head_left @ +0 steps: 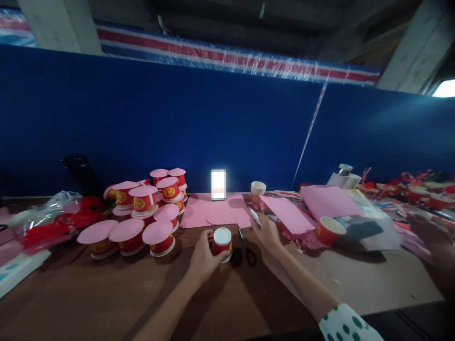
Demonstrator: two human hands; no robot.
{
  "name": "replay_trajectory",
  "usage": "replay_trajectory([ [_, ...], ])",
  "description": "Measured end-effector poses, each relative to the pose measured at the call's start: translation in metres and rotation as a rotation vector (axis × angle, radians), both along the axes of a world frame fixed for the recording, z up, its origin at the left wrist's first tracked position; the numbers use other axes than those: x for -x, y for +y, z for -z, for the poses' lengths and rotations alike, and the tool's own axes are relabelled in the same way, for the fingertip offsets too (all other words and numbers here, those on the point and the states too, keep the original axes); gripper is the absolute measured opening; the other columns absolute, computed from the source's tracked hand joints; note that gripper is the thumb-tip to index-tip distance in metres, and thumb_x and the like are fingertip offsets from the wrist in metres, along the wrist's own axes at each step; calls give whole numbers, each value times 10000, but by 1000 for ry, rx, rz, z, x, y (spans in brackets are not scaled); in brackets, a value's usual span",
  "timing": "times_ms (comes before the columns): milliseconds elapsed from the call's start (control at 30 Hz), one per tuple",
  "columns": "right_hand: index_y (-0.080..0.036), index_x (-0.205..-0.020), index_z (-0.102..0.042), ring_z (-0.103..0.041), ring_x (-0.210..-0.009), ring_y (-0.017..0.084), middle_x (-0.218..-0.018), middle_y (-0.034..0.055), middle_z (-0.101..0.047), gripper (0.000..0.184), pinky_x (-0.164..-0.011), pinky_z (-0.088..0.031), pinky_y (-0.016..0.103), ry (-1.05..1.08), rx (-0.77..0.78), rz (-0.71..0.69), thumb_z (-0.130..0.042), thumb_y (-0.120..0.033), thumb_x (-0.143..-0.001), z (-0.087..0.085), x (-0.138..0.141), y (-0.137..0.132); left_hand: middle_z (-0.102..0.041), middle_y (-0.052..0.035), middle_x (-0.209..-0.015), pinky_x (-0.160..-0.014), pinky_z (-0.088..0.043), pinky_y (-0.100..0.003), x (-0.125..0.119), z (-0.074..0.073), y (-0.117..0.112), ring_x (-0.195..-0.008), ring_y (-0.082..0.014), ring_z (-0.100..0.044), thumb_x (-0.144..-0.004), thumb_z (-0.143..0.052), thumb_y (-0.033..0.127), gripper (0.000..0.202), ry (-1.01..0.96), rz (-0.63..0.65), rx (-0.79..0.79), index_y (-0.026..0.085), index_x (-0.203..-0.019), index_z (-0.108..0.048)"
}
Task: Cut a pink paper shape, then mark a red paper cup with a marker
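- The left hand [204, 258] is resting low over the desk [88, 293], near the middle of its front edge. Its grip is curling partly closed around the side of a red paper cup [222, 242].
- The red paper cup is standing upside down on the desk, white base up, just left of the scissors [244, 255].
- The right hand [267, 233] is being held just right of the scissors, its grip pinching shut on a small white item [255, 217]. What kind of item it is cannot be told.
- The scissors are lying flat between the two hands, black handles toward the front edge.
- Pink paper sheets [213, 210] are lying beyond the hands, toward the back edge, with a lit phone [218, 184] standing upright at their far side.
- A cluster of capped cups [142, 213], red with pink discs on top, is sitting toward the left side, some stacked.
- A second red cup [330, 230] is lying tilted to the right of the right hand.
- Another person's hand [426, 229] is showing, blurred, near the right edge.
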State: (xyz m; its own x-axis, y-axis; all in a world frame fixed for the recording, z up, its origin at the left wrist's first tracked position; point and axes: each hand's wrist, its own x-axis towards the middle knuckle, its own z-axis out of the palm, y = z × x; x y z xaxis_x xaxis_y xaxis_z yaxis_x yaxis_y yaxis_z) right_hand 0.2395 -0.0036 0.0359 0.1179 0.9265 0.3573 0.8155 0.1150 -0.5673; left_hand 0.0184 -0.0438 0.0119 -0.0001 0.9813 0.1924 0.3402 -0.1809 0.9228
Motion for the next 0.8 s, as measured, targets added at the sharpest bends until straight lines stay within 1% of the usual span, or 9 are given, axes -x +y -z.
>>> replay_trajectory([
  [167, -134, -1010, -579, -605, -728, 184, -831, 68, -652, 309, -642, -456, 257, 356, -67, -131, -437, -353, -844, 9, 30, 8, -632, -126, -1015, -825, -449, -366, -1, -13, 20, -924, -247, -601, -571, -751, 353, 540, -354, 42, 87, 134, -1019, -544],
  [233, -125, -964, -588, -588, -643, 165, -770, 57, -641, 345, -573, -456, 249, 486, -81, -160, -433, -408, -841, 12, 41, 14, -645, -114, -1001, -798, -461, -321, -3, -18, 31, -912, -217, -608, -625, -721, 356, 495, -557, 56, 157, 132, -1029, -544],
  [333, -115, -911, -600, -511, -489, 122, -660, 28, -604, 424, -450, -415, 227, 648, -82, -211, -428, -494, -830, 16, 54, 18, -667, -79, -940, -655, -476, -258, -5, -22, 43, -771, -168, -631, -674, -686, 369, 425, -757, 132, 246, 153, -1018, -557],
  [400, -117, -948, -599, -496, -479, 111, -655, 18, -592, 443, -428, -406, 215, 727, -82, -256, -466, -516, -806, 18, 59, 17, -677, -59, -898, -602, -466, -231, -6, -22, 47, -722, -151, -631, -679, -687, 354, 395, -819, 179, 283, 162, -1003, -569],
  [500, -135, -964, -614, -525, -537, 127, -642, 10, -587, 427, -458, -429, 216, 801, -74, -317, -523, -509, -779, 19, 63, 9, -689, -45, -861, -617, -472, -228, -8, -19, 48, -727, -156, -641, -666, -700, 332, 375, -885, 209, 293, 161, -979, -586],
  [567, -143, -986, -615, -549, -589, 139, -684, 19, -605, 398, -505, -453, 230, 878, -47, -374, -547, -477, -781, 20, 65, 4, -693, -33, -844, -620, -475, -223, -8, -16, 47, -722, -152, -645, -673, -691, 338, 346, -935, 201, 288, 167, -955, -589],
  [633, -150, -1022, -604, -559, -611, 143, -748, 32, -623, 377, -533, -466, 242, 932, -25, -412, -556, -442, -789, 20, 66, -2, -690, -5, -787, -560, -462, -196, -8, -12, 47, -655, -122, -637, -689, -673, 350, 301, -985, 158, 331, 181, -923, -587],
  [733, -166, -1050, -586, -579, -655, 155, -861, 50, -637, 349, -560, -481, 251, 895, -35, -436, -576, -389, -782, 21, 70, -8, -656, 28, -640, -414, -386, -158, -5, -7, 47, -490, -77, -579, -709, -649, 350, 238, -1048, 74, 461, 171, -855, -591],
  [800, -175, -1050, -578, -591, -713, 168, -901, 50, -633, 324, -605, -492, 257, 812, -66, -459, -592, -334, -768, 24, 73, -11, -660, 9, -639, -416, -398, -165, -2, -4, 47, -497, -89, -587, -729, -627, 334, 222, -1079, 70, 472, 152, -853, -601],
])
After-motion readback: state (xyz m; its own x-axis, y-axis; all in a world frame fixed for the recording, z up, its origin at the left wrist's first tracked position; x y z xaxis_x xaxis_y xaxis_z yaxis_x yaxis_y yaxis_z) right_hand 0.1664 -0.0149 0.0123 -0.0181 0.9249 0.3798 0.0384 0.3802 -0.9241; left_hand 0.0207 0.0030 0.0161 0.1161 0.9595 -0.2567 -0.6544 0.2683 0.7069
